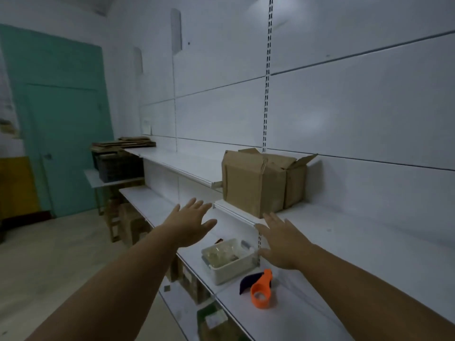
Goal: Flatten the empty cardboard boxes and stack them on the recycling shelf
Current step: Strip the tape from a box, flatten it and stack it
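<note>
Two brown cardboard boxes stand side by side on the upper white shelf (pixel 357 222). The nearer box (pixel 251 183) is closed, and the one behind it (pixel 294 183) has a flap raised. A pile of flattened cardboard (pixel 125 143) lies at the far left end of that shelf. My left hand (pixel 190 223) is stretched out with fingers spread, just below and left of the nearer box, holding nothing. Also empty with fingers apart, my right hand (pixel 280 242) hovers below the box's front corner.
On the lower shelf (pixel 152 203) sit a white plastic tub (pixel 229 260) of small items and an orange tape dispenser (pixel 261 290). A dark crate (pixel 118 166) rests on a small table at far left by a green door (pixel 61 119). More boxes sit under the shelves.
</note>
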Tool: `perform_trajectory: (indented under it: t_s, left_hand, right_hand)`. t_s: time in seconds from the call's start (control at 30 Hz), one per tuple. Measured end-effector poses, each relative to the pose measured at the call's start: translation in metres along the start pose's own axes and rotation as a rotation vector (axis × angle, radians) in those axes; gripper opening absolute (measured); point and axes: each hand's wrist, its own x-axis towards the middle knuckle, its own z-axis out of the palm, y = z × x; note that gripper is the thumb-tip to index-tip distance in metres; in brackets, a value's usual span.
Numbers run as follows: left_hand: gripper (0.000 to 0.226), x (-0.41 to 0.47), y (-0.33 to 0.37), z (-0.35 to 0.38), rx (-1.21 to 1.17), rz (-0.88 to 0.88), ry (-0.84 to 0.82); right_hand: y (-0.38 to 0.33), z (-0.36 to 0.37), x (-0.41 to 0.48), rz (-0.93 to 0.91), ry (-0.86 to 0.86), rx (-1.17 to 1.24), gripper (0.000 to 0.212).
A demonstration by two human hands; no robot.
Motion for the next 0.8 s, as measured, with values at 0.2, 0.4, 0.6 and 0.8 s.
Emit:
perform_trajectory:
  t_s: [0.2,0.4,0.6,0.8]
  left_hand:
    - [0.078,0.066,-0.004,0.040,-0.153,0.034,-0.063]
    - [0.060,0.128,-0.009,0.062,-0.419,-0.032,0.005]
    - [0.066,0.194,-0.025,0.090,-0.620,-0.210,-0.058]
    - [0.028,0.229,-0.024,0.104,-0.927,-0.126,-0.065]
  right_hand:
    - [0.028,0.018,0.049,0.157,0.086,0.096,0.072]
    - [0.047,0.038,0.099,0.315,0.328,0.522,0.077]
    - [0.074,0.058,0.114,0.492,0.559,1.085,0.065]
    - [0.078,0.055,0.115,0.435,0.587,1.316,0.035]
